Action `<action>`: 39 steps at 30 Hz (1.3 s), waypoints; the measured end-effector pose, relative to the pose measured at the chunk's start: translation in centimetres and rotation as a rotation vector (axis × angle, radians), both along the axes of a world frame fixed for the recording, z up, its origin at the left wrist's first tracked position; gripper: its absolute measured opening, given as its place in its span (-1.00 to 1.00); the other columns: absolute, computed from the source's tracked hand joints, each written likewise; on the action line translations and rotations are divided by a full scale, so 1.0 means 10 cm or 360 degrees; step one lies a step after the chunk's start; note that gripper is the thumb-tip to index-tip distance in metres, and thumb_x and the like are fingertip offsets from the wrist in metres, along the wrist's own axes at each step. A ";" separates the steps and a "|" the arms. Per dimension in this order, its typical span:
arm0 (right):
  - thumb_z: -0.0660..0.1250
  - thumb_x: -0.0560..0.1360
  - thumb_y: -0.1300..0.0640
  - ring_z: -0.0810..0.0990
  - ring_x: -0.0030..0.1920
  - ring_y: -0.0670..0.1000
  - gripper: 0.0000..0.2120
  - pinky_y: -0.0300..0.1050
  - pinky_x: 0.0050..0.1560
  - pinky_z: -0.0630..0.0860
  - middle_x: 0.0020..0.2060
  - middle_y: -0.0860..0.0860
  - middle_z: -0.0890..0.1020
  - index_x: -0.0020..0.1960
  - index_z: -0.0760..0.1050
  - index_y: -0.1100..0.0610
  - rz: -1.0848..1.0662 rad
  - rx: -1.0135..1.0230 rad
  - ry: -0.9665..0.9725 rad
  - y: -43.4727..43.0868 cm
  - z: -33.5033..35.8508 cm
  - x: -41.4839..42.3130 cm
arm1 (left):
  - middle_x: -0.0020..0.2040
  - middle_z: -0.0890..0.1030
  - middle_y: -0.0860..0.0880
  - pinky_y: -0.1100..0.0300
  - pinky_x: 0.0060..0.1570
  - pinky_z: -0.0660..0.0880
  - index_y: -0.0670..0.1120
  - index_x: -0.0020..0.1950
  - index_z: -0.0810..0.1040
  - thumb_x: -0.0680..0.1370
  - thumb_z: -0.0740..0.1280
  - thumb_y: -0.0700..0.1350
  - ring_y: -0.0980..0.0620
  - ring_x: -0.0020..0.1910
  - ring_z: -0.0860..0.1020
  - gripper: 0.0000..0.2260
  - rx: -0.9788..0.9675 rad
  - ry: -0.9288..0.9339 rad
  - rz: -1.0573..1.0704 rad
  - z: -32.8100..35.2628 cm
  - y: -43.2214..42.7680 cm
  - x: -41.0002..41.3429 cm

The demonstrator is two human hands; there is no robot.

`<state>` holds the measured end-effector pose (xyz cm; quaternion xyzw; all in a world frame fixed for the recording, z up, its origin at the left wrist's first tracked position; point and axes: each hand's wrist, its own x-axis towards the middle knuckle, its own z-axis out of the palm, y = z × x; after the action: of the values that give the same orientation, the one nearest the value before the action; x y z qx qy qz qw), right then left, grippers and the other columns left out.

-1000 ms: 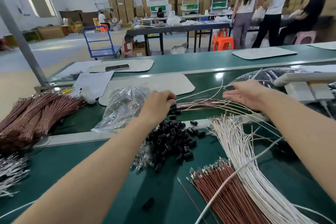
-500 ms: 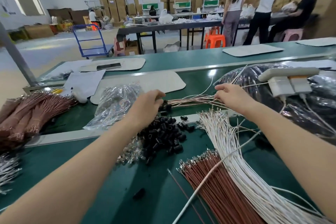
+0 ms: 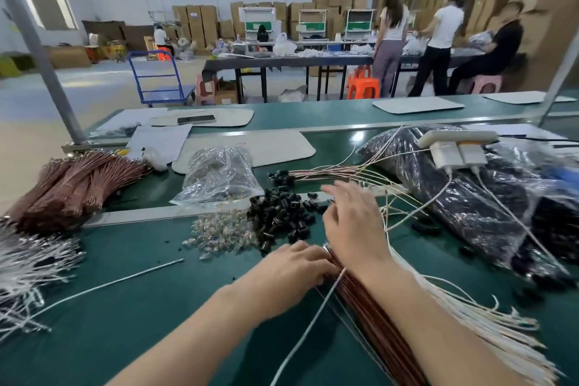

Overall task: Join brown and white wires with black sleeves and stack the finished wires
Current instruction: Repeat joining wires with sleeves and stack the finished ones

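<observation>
Brown wires [image 3: 351, 294] lie near us on the green worktop [image 3: 141, 323], their long way pointing at the black sleeves [image 3: 282, 213]. They look light and bendy, so we would pinch one near its metal tip. Our left hand [image 3: 294, 266] rests on the tips; we cannot tell if it pinches. Our right hand [image 3: 354, 222] hovers spread over white wires [image 3: 507, 341].

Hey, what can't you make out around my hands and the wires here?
Head view:
Right hand: fingers motion-blurred, so whether it pinches any wire is unreadable.
Left hand: fingertips lost against the brown wire bundle; grip unclear.
Brown wire bundle: near end cut off by the bottom edge.
Dark plastic bag: contents blurred behind glare, cut by the right edge.
</observation>
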<state>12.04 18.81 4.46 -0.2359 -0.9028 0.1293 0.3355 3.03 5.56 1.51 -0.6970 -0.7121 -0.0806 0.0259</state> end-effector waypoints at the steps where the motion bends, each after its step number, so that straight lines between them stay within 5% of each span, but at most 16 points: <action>1: 0.22 0.61 0.17 0.36 0.41 0.01 -0.62 0.01 0.52 0.24 0.35 0.01 0.51 0.41 0.45 0.06 0.0041 -0.0024 -0.0024 -0.06 -0.03 0.02 | 0.46 0.41 0.03 0.02 0.37 0.33 0.08 0.48 0.42 0.72 0.18 -0.04 -0.03 0.34 0.39 -0.68 0.0012 0.0095 0.0028 -0.02 0.01 0.02; 8: 0.17 0.64 0.14 0.37 0.39 -0.05 -0.63 -0.09 0.47 0.28 0.34 -0.05 0.52 0.43 0.42 -0.01 0.0132 -0.0321 -0.0120 -0.16 -0.08 -0.04 | 0.14 0.61 0.03 0.07 0.07 0.43 0.04 0.13 0.63 0.51 0.39 -0.21 -0.04 0.18 0.50 -0.76 -0.0015 0.0573 -0.0017 0.11 0.00 0.05; 13: 0.19 0.63 0.20 0.49 0.28 -0.06 -0.65 -0.12 0.37 0.40 0.27 -0.05 0.58 0.38 0.48 0.03 0.0159 -0.0535 0.0031 -0.06 0.04 -0.06 | -0.05 0.56 0.05 0.11 -0.07 0.46 -0.01 0.06 0.54 0.48 0.42 -0.19 0.00 -0.07 0.52 -0.81 0.0197 0.0559 0.0022 0.16 -0.11 -0.05; 17: 0.17 0.65 0.19 0.49 0.18 -0.14 -0.65 -0.29 0.18 0.37 0.26 -0.07 0.57 0.40 0.45 0.01 0.0132 -0.0662 0.0128 -0.02 0.07 -0.08 | -0.03 0.57 0.08 0.12 0.04 0.48 0.01 0.07 0.51 0.53 0.39 -0.24 0.05 -0.06 0.51 -0.80 0.0382 0.0467 0.0234 0.30 -0.35 -0.24; 22: 0.15 0.67 0.18 0.50 0.13 -0.13 -0.64 -0.41 0.01 0.35 0.24 -0.06 0.56 0.44 0.40 -0.01 0.0021 -0.0795 0.0309 -0.02 0.06 -0.11 | -0.14 0.56 0.06 -0.01 -0.04 0.43 -0.03 0.00 0.51 0.61 0.34 -0.22 -0.03 -0.13 0.50 -0.91 0.1015 -0.0246 0.1117 0.28 -0.86 -0.64; 26: 0.19 0.65 0.14 0.46 0.30 -0.06 -0.59 -0.16 0.33 0.41 0.34 -0.03 0.51 0.49 0.34 0.03 0.0106 -0.0546 -0.0041 -0.20 -0.09 -0.24 | -0.03 0.60 0.08 0.13 -0.04 0.41 0.01 0.11 0.50 0.67 0.25 -0.19 0.02 -0.01 0.56 -0.89 0.1303 -0.0951 0.1399 -0.09 -0.99 -0.58; 31: 0.13 0.67 0.02 0.40 0.38 0.02 -0.58 -0.03 0.43 0.30 0.43 -0.01 0.42 0.52 0.30 0.02 0.0076 -0.0287 -0.0446 -0.32 -0.34 -0.42 | 0.05 0.60 0.14 0.38 -0.02 0.40 0.12 0.23 0.53 0.69 0.21 -0.20 0.27 0.01 0.56 -0.75 0.1348 -0.1165 0.1429 -0.27 -1.02 -0.61; 39: 0.08 0.67 -0.14 0.40 0.38 0.00 -0.60 0.03 0.47 0.24 0.39 -0.04 0.44 0.44 0.35 -0.04 -0.0044 -0.0103 -0.0431 -0.39 -0.54 -0.52 | -0.21 0.61 0.06 0.27 -0.29 0.44 0.16 0.03 0.52 0.69 0.22 -0.05 0.07 -0.24 0.57 -0.86 0.1428 -0.1378 0.1465 -0.31 -1.01 -0.69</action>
<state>6.81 14.88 -0.90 -0.2742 -0.9319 0.1205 0.2045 -3.83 -4.57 -1.56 -0.1600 -0.7758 -0.6077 0.0561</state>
